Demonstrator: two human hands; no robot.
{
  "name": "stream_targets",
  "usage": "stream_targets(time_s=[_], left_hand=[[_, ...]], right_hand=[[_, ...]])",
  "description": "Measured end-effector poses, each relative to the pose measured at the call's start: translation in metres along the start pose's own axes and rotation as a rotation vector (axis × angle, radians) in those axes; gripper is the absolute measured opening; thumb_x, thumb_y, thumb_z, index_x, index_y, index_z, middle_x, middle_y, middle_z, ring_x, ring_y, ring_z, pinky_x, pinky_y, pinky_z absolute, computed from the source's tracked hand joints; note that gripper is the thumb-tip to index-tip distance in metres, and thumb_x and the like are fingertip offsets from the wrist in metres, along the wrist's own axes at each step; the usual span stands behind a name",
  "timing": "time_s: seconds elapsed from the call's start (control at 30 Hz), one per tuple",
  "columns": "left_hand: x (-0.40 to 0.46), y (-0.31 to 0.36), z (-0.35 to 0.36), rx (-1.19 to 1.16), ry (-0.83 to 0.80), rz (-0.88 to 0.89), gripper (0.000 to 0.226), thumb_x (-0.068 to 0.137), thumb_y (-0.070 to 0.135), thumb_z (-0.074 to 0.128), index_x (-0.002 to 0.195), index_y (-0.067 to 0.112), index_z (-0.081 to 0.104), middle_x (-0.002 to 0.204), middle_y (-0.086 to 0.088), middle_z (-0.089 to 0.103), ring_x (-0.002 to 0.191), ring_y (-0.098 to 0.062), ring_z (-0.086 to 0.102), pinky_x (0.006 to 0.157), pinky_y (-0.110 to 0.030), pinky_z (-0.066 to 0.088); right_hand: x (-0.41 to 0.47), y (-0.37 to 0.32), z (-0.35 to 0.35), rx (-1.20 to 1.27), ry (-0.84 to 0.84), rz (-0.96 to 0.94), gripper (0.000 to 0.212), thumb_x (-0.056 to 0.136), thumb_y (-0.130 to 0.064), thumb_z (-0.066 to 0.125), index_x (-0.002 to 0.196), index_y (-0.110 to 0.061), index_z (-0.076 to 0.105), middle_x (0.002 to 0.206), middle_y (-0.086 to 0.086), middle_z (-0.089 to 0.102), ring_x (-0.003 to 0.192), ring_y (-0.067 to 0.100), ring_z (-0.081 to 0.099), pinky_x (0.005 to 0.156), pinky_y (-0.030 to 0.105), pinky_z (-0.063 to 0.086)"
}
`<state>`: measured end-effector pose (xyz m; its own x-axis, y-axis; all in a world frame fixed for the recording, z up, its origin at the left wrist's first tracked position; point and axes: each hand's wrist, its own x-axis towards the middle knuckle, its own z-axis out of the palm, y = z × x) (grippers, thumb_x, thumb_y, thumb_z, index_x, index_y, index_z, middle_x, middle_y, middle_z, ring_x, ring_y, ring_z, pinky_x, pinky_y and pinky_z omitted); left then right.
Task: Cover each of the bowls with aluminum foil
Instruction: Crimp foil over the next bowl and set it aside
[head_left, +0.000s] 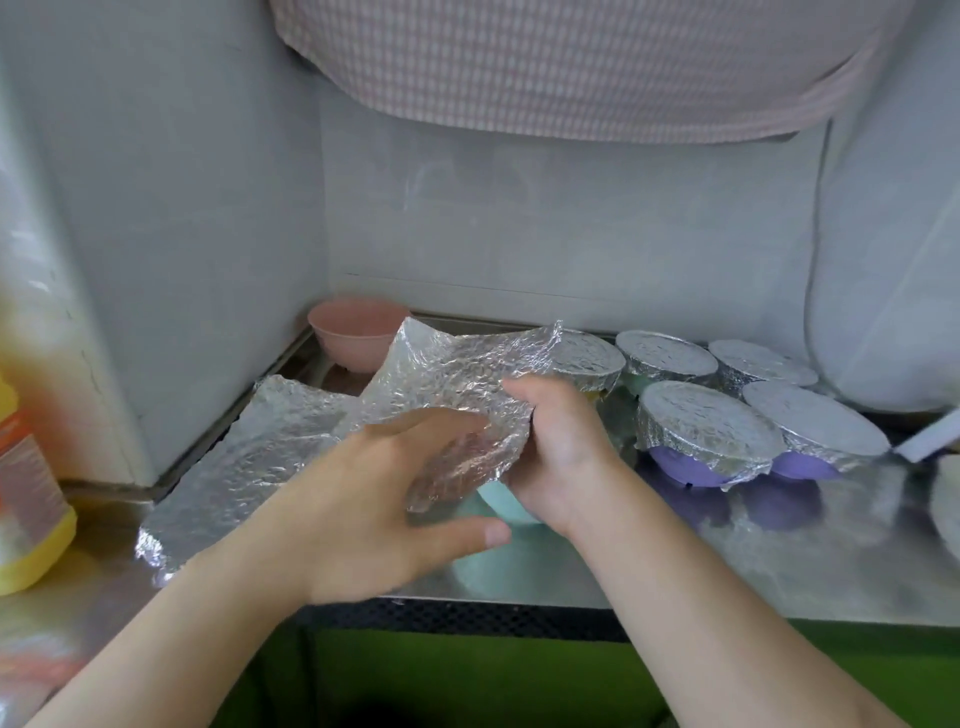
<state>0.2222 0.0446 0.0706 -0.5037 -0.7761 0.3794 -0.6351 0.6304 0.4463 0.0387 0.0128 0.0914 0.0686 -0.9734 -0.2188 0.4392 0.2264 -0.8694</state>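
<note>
A crinkled foil sheet lies draped over a mint-green bowl near the counter's front edge. My left hand presses the foil down against the bowl's near left side. My right hand grips the foil and the bowl's right rim. The sheet's far end still sticks up loose. A bare pink bowl stands in the back left corner. Several bowls to the right carry foil covers, among them two purple ones.
A second loose foil sheet lies flat on the steel counter to the left. A yellow bottle stands at the far left edge. Grey walls close in the back and left; a white object lies at the far right.
</note>
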Motion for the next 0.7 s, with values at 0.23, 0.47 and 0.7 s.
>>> stream_targets(time_s=[0.23, 0.47, 0.7], left_hand=[[0.024, -0.016, -0.01, -0.148, 0.372, -0.443, 0.037, 0.095, 0.036, 0.069, 0.13, 0.034, 0.059, 0.116, 0.026, 0.061, 0.094, 0.006, 0.06, 0.081, -0.023, 0.046], [0.065, -0.031, 0.018, -0.603, 0.286, -0.71, 0.021, 0.091, 0.028, 0.077, 0.095, 0.008, 0.076, 0.071, -0.011, 0.064, 0.066, -0.021, 0.049, 0.068, -0.032, 0.037], [0.095, -0.019, 0.038, -0.505, 0.33, -0.671, 0.047, 0.099, 0.021, 0.067, 0.062, -0.006, 0.054, 0.049, -0.002, 0.038, 0.046, -0.019, 0.028, 0.055, -0.028, 0.022]], right_hand=[[-0.008, -0.025, -0.043, -0.066, -0.057, -0.04, 0.035, 0.102, -0.007, 0.045, 0.118, -0.001, 0.075, 0.117, 0.021, 0.077, 0.1, 0.034, 0.074, 0.09, 0.044, 0.059], [-0.013, -0.04, -0.076, -0.22, 0.029, -0.017, 0.025, 0.102, -0.007, 0.054, 0.091, -0.006, 0.076, 0.084, 0.014, 0.076, 0.07, 0.028, 0.074, 0.078, 0.039, 0.056], [0.017, -0.05, -0.119, -0.604, 0.34, -0.167, 0.023, 0.089, -0.022, 0.079, 0.088, -0.001, 0.069, 0.096, 0.02, 0.072, 0.093, 0.034, 0.071, 0.086, 0.042, 0.05]])
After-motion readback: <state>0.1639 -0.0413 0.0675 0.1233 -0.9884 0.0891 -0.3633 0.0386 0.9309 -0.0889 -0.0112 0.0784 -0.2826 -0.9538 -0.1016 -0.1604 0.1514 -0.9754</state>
